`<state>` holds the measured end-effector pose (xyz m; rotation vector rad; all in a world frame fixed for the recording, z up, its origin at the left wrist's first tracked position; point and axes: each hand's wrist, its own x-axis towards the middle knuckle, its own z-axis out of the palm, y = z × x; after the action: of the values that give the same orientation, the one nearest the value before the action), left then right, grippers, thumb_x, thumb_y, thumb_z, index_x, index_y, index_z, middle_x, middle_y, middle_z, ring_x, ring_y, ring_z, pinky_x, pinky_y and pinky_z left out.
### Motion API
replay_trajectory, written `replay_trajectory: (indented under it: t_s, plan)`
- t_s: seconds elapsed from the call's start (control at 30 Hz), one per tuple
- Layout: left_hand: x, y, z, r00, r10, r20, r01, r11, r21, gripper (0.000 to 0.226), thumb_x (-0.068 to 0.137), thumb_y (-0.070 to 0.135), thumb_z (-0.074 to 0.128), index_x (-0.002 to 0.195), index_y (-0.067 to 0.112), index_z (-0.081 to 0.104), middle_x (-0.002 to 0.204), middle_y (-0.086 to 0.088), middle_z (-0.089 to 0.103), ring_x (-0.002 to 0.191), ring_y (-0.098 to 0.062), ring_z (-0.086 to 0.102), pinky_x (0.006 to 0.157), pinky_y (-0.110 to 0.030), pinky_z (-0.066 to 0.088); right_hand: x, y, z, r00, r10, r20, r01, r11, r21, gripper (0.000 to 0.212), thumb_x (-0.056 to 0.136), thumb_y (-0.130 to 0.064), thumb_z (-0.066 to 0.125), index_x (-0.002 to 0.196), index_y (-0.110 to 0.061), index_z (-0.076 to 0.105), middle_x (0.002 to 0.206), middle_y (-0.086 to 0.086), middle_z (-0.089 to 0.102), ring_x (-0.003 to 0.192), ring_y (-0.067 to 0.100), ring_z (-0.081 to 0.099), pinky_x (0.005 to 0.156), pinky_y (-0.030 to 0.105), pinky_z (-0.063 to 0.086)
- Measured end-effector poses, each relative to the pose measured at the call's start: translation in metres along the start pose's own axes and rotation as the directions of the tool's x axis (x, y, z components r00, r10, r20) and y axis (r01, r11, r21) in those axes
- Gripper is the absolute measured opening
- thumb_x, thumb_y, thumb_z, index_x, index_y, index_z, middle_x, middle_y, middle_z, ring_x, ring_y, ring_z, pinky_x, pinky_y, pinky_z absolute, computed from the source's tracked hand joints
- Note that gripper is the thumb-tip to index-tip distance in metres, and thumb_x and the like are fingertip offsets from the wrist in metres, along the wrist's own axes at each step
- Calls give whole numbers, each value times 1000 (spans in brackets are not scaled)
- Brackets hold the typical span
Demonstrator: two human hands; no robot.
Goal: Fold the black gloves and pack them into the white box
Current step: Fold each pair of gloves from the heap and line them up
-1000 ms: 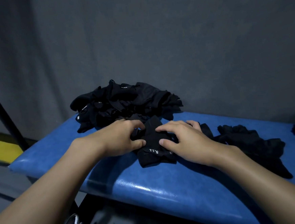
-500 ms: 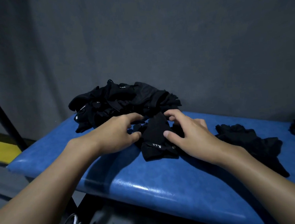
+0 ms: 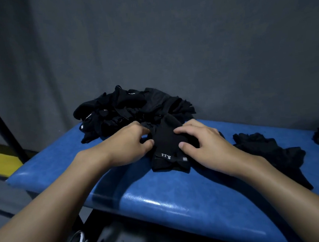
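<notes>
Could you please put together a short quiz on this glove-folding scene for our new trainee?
1. True or false: the left hand and the right hand both touch the lettered black glove.
2. That glove lies on: A the blue bench; B the floor; C a white tray.
3. Which hand is nearer the smaller glove heap beside it?
Key: 1 true; 2 A; 3 the right hand.
</notes>
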<state>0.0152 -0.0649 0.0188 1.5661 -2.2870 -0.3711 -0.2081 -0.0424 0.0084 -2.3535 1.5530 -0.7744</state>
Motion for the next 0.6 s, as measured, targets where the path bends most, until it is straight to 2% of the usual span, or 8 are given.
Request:
replay_trajectory:
  t_s: [0.1, 0.2, 0.37, 0.47, 0.53, 0.6]
  plan:
    - [2, 1, 2, 1000, -5, -12, 4, 995, -97, 46, 96, 34, 60, 138, 15, 56, 136, 8, 50, 121, -12, 56, 103, -23, 40, 0, -3, -1, 999, -31, -5, 32, 998, 48, 35, 94, -30, 59, 128, -30, 59, 117, -26, 49, 112, 8, 51, 107, 41, 36]
    - [1, 5, 5, 1000, 17, -14, -19, 986, -167, 46, 95, 31, 62, 140, 26, 53, 134, 14, 52, 123, -8, 55, 108, -25, 40, 0, -3, -3, 998, -54, -18, 55, 997, 56, 37, 93, -28, 59, 130, -31, 59, 117, -28, 48, 103, 2, 50, 105, 41, 38]
    - [1, 6, 18, 999, 28, 40, -23, 992, -121, 47, 93, 46, 60, 139, 43, 50, 132, 17, 59, 122, -5, 54, 105, -23, 40, -2, -3, -6, 998, -54, -25, 54, 998, 16, 41, 93, -30, 59, 134, -33, 55, 121, -27, 47, 112, 2, 48, 109, 37, 30]
    - [1, 6, 26, 998, 35, 46, -33, 998, -44, 53, 90, 54, 59, 141, 50, 44, 135, 4, 54, 128, -16, 48, 112, -36, 35, -4, -1, -7, 1000, -6, 17, 7, 999, -52, 42, 93, -34, 59, 133, -39, 53, 127, -22, 51, 118, 4, 45, 108, 33, 24]
    - [0, 6, 29, 998, 22, 59, -20, 999, -30, 51, 91, 52, 60, 140, 52, 44, 131, 1, 48, 124, -17, 47, 114, -40, 31, -6, 2, -9, 997, 44, 55, -39, 996, -86, 39, 94, -38, 57, 132, -44, 53, 127, -19, 55, 115, 7, 39, 105, 29, 22]
    - [0, 5, 33, 997, 21, 69, -18, 999, -33, 48, 92, 53, 58, 138, 50, 48, 133, 7, 44, 123, -13, 47, 117, -43, 27, -8, 4, -12, 992, 90, 84, -83, 994, -76, 38, 95, -40, 55, 132, -47, 52, 120, -18, 56, 107, 7, 28, 99, 26, 22]
